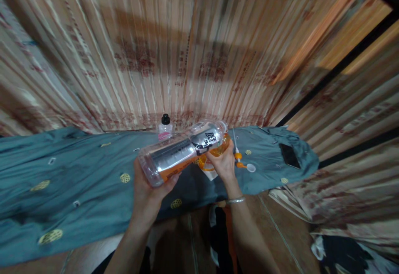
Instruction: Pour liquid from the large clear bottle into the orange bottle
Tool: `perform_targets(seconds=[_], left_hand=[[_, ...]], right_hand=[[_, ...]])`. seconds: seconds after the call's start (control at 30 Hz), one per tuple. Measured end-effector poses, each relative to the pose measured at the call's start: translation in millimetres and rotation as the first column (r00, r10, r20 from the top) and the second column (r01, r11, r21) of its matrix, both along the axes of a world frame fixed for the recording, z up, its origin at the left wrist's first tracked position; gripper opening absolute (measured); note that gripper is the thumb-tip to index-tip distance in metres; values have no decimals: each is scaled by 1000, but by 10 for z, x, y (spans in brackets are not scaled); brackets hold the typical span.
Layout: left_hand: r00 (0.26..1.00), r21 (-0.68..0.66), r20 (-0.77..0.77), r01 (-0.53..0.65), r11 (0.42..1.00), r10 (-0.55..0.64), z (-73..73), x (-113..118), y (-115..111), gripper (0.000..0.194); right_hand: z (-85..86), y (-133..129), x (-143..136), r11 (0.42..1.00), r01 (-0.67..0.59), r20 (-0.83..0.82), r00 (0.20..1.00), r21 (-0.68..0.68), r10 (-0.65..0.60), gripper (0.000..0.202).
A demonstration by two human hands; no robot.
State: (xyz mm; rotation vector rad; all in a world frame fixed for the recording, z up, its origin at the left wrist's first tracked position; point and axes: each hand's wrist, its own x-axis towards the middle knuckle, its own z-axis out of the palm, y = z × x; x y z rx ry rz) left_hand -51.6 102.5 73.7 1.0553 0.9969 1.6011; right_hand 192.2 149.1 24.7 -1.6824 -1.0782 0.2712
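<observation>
A large clear bottle (174, 157) with a silver and orange label lies tilted in the air, its base at the left and its neck higher at the right. My left hand (152, 187) is wrapped round its base end. At the neck end, my right hand (222, 162) grips an orange, see-through container (207, 164), partly hidden behind the bottle and fingers. The bottle's mouth is close above this container; whether they touch I cannot tell. An orange pump top (238, 157) with a long tube lies just right of my right hand, beside a small white round cap (251, 167).
Blue-green cloth with yellow spots (102, 182) covers the long surface. A small bottle with a black cap (165, 119) stands at the back. A dark phone (289, 155) lies at the right. Patterned curtains (156, 50) hang behind, and black poles (339, 68) slant at the right.
</observation>
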Motion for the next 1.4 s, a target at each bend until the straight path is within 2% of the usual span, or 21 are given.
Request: perform_targets(seconds=[0.13, 0.43, 0.67, 0.77, 0.87, 1.0, 1.2, 1.4], left_hand=[[1000, -39, 17, 27, 999, -27, -26, -3, 11, 89], [1000, -5, 4, 31, 1000, -30, -13, -15, 5, 84], [999, 14, 5, 36, 999, -36, -46, -14, 20, 83], [999, 1, 8, 49, 999, -49, -58, -15, 26, 84], [1000, -8, 16, 15, 1000, -14, -63, 5, 27, 85], [1000, -4, 11, 2, 1000, -2, -76, 8, 25, 87], [998, -11, 11, 66, 998, -66, -112, -49, 32, 88], [998, -7, -4, 69, 998, -69, -85, -37, 18, 84]], right_hand=[[-21, 0, 18, 1000, -14, 6, 1000, 24, 14, 111], [-30, 17, 35, 1000, 6, -7, 1000, -18, -6, 115], [-107, 40, 66, 1000, 8, 37, 999, -8, -8, 131], [-128, 46, 70, 1000, 23, 54, 998, -12, -23, 144], [-117, 46, 63, 999, 31, 53, 998, -27, -29, 153], [-74, 33, 50, 1000, 1, 74, 997, 17, -2, 146], [-2, -1, 24, 999, -23, 43, 999, 28, 22, 130], [44, -26, 1, 998, -37, 14, 999, 43, 37, 118]])
